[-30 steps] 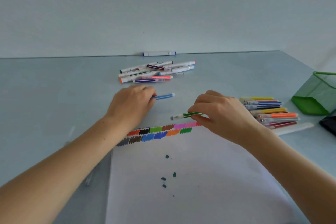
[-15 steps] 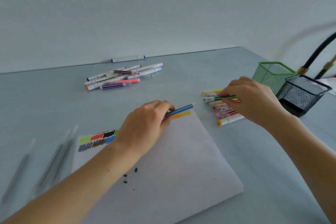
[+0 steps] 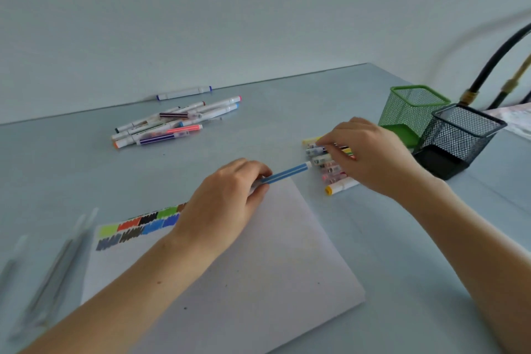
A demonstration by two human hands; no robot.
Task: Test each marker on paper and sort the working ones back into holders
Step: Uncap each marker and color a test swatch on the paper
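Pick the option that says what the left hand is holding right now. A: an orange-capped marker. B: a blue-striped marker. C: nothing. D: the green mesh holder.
B: the left hand grips a blue-striped marker over the far edge of the paper, its fingers curled round the barrel.

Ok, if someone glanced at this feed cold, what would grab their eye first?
Probably the two hands mid-table: the left hand grips a blue striped marker over the white paper, while the right hand rests on the marker pile beside it. Next, the row of colour swatches at the paper's far left edge, and the green mesh holder and black mesh holder at right.
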